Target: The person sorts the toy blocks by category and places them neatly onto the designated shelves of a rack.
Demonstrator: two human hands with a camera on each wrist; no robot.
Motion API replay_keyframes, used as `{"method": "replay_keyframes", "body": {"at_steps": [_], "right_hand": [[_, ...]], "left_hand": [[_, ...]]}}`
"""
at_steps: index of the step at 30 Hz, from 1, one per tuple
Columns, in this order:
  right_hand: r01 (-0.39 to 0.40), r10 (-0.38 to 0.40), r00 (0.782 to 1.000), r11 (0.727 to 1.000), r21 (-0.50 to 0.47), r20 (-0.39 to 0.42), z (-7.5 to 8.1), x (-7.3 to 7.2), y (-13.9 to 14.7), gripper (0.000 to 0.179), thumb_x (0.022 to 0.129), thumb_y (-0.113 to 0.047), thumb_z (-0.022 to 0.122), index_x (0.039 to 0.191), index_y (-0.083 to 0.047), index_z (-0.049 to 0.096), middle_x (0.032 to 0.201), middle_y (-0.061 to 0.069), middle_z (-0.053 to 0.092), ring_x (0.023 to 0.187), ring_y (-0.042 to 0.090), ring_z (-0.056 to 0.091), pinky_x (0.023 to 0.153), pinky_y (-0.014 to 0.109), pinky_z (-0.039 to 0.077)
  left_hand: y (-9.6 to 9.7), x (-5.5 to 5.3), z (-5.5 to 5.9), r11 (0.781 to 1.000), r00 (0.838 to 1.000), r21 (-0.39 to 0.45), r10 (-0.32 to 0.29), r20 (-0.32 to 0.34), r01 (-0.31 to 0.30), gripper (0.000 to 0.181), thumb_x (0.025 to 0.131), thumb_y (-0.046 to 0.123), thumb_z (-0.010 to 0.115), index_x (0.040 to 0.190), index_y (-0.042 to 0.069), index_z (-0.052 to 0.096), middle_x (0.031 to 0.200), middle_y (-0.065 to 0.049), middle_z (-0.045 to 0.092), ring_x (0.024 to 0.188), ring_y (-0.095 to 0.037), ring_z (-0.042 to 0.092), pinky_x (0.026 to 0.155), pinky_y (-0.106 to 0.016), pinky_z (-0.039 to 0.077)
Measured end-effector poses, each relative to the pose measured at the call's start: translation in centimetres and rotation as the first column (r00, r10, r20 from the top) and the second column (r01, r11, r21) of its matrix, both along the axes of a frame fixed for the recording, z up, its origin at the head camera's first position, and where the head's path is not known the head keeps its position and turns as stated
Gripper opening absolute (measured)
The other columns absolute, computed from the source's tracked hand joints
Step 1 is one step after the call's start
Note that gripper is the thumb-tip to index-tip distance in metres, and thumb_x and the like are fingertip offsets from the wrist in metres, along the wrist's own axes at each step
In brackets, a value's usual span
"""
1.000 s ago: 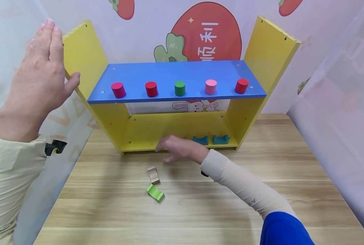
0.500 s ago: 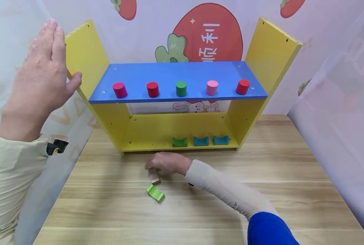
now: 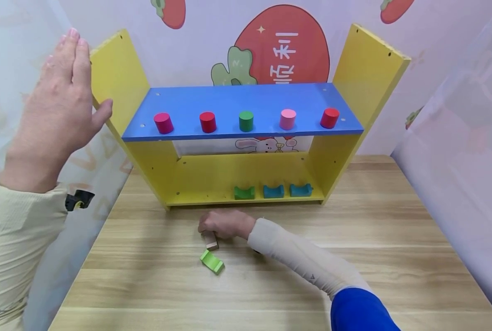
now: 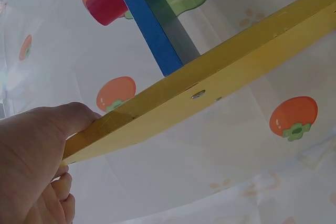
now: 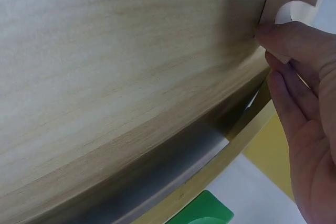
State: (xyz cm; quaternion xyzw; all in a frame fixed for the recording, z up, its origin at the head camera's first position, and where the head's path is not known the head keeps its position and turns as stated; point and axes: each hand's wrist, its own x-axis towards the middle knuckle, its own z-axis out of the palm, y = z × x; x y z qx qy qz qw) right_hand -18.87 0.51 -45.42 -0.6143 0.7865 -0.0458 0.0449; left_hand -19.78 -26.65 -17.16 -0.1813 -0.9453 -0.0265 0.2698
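My left hand [image 3: 57, 103] holds the front edge of the yellow left side panel [image 3: 119, 73] of a small shelf unit. In the left wrist view its thumb lies over the panel edge [image 4: 173, 82], with the other fingers on the far side. Down on the table, my right hand [image 3: 226, 224] pinches one end of a plain wooden block [image 3: 211, 242]. The right wrist view shows that block's curved notch [image 5: 270, 11] beside the thumb. A lime green notched block [image 3: 212, 262] lies just nearer to me.
Several coloured cylinders, among them a green one [image 3: 246, 121], stand along the blue shelf [image 3: 229, 99]. Below, a green notched block [image 3: 244, 193] and two teal ones [image 3: 273, 191] sit on the yellow bottom board [image 3: 204, 179]. The wooden table [image 3: 155, 285] extends in front.
My right hand has moved from in front of the bottom board down to the wooden block and now pinches its far end. The left hand stays at the panel.
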Motion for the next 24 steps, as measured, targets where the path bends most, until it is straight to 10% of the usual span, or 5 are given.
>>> {"method": "replay_keyframes", "body": {"at_steps": [10,24], "right_hand": [[0.136,-0.147,0.979,0.987,0.081,0.140,0.9,-0.5,0.9,0.005,0.091,-0.008,0.078,0.092,-0.011,0.074,0.082,-0.005,0.063,0.070,0.004,0.049,0.058,0.012,0.036],[0.370,-0.349,0.861,0.929,0.015,0.369,5.9,-1.9,3.2,0.033,0.092,-0.020,0.083,0.123,-0.012,0.077,0.111,-0.002,0.077,0.095,0.012,0.070,0.082,0.015,0.058]], "left_hand": [[-0.1,0.1,-0.1,1.000,1.000,0.012,0.003,0.005,-0.003,0.090,0.100,0.013,0.060,0.166,-0.007,0.003,0.178,-0.023,0.003,0.167,-0.036,0.003,0.135,-0.054,0.007],[0.1,0.0,0.1,1.000,1.000,-0.009,0.014,0.019,-0.014,0.090,0.101,0.014,0.060,0.166,-0.007,0.001,0.178,-0.023,0.002,0.167,-0.038,0.002,0.136,-0.054,0.006]]}}
